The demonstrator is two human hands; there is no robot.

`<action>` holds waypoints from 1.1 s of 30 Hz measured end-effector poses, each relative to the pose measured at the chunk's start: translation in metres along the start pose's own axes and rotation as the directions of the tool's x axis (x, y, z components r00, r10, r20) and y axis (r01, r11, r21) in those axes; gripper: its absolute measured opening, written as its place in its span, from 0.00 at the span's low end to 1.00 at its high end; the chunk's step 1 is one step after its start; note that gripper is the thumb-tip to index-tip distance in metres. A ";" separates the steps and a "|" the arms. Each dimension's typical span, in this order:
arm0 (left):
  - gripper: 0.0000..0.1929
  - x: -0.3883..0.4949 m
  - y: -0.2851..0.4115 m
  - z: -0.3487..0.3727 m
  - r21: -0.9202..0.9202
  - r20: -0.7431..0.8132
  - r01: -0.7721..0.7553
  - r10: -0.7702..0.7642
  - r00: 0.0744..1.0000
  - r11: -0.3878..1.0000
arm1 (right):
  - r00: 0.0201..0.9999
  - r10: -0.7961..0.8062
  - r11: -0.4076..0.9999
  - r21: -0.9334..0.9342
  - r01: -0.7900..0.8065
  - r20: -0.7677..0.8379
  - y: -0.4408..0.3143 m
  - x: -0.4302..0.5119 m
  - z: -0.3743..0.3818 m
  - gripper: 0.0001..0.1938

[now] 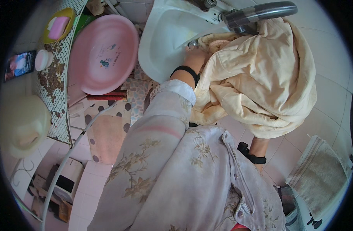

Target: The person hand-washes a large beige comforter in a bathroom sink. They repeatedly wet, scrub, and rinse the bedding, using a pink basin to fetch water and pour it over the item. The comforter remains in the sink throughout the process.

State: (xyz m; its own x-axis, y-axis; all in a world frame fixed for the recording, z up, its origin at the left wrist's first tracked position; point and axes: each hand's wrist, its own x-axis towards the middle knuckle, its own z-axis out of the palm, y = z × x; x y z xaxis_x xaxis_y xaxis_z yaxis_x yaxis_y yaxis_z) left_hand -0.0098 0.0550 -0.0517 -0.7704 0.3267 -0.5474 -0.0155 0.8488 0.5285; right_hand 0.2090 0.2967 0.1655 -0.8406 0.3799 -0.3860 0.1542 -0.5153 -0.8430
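Note:
A big cream cloth bundle, apparently a garment, lies heaped over the right side of the white washbasin and hangs past its edge. Inside the basin, my left hand is beside the metal drain, at the bundle's left edge; its fingers are partly hidden. A thin stream of water seems to cross the basin above it. My right hand is hidden beneath the bundle; only the wrist and forearm with a black band show below the cloth. The dark curved tap spout reaches over the top of the bundle.
A pink plastic basin stands tilted left of the washbasin. A rusty perforated shelf holds pink soap in a yellow dish, a phone and a cream plastic container. At lower right hangs a grey towel.

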 end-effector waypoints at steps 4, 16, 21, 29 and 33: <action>0.29 0.012 -0.002 0.003 0.008 0.053 0.035 -0.036 0.998 0.999 | 0.999 0.000 1.000 0.003 0.000 -0.041 -0.005 -0.013 -0.004 0.32; 0.28 0.025 -0.004 0.007 -0.076 0.063 0.158 -0.153 0.986 0.985 | 0.999 -0.037 0.999 0.029 0.038 -0.010 0.004 0.004 0.000 0.31; 0.27 -0.009 0.004 -0.016 -0.049 0.001 0.175 -0.175 0.985 0.983 | 0.999 -0.046 0.999 0.019 0.045 0.029 0.007 0.022 0.011 0.31; 0.22 -0.194 -0.048 -0.033 0.012 -0.580 -0.681 0.560 0.592 0.732 | 0.994 -0.109 0.994 0.007 0.109 -0.001 0.011 0.034 0.004 0.31; 0.28 -0.248 -0.083 0.016 0.005 -0.255 -0.745 0.721 0.644 0.667 | 0.993 -0.119 0.993 -0.017 0.119 -0.003 0.009 0.037 -0.004 0.31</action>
State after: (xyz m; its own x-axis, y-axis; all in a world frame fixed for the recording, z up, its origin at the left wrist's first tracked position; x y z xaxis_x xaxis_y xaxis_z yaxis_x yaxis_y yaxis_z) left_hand 0.1931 -0.0903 0.0300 -0.6701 0.7163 0.1944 0.5667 0.3246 0.7573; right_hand 0.1815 0.3097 0.1422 -0.8513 0.4410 -0.2842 0.0618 -0.4537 -0.8890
